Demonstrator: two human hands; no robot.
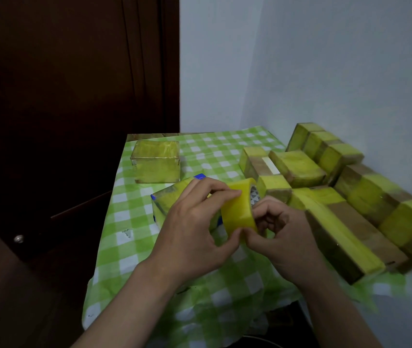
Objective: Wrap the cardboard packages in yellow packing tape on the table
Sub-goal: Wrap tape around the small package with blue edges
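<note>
Pale walls and a dark wooden door frame a table [129, 222] covered in green checked cloth. Above its middle, the left hand [195, 222] grips a roll of yellow packing tape [238, 209], fingers curled over the top and thumb beneath. The right hand [282, 229], fingers curled, pinches at the roll's lower edge, seemingly hunting for the loose end. Just behind lies a blue-cornered package [166, 197], partly taped; more cardboard packages [350, 202] crowd the right side. The next move probably calls for peeling the end free and sticking it down.
</note>
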